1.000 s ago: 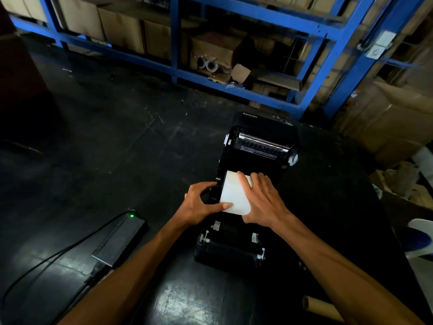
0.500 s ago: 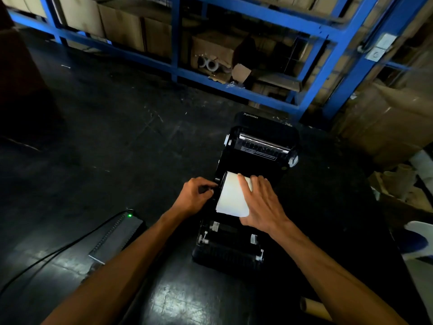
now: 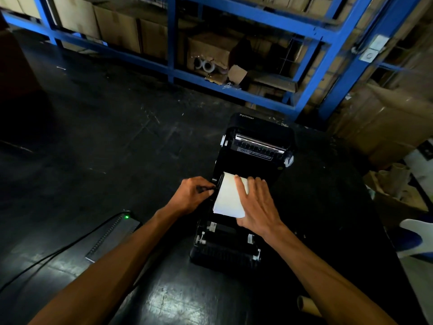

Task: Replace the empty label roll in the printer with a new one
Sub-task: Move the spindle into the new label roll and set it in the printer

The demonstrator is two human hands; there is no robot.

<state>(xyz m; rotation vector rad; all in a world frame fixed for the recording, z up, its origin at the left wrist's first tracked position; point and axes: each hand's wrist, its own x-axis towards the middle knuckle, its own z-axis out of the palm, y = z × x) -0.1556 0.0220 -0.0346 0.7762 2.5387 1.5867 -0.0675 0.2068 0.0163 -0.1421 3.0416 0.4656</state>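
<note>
A black label printer [image 3: 255,146] stands on the dark table with its lid swung up and back. A white label roll [image 3: 227,198] sits in its open bay, a strip of paper hanging toward me. My right hand [image 3: 257,205] lies flat on the roll's right half, fingers spread over it. My left hand [image 3: 193,194] is at the bay's left wall, fingertips pinched on a small black part there. A bare cardboard core [image 3: 307,306] lies on the table near my right forearm.
A black power adapter [image 3: 114,235] with a green light and its cable lies left of the printer. Blue metal shelving [image 3: 257,90] with cardboard boxes runs behind the table. Boxes and paper scraps [image 3: 393,184] crowd the right side.
My left hand let go of the roll's left edge and moved left to the bay's side wall. My right hand stayed on the roll, which has settled lower in the bay.
</note>
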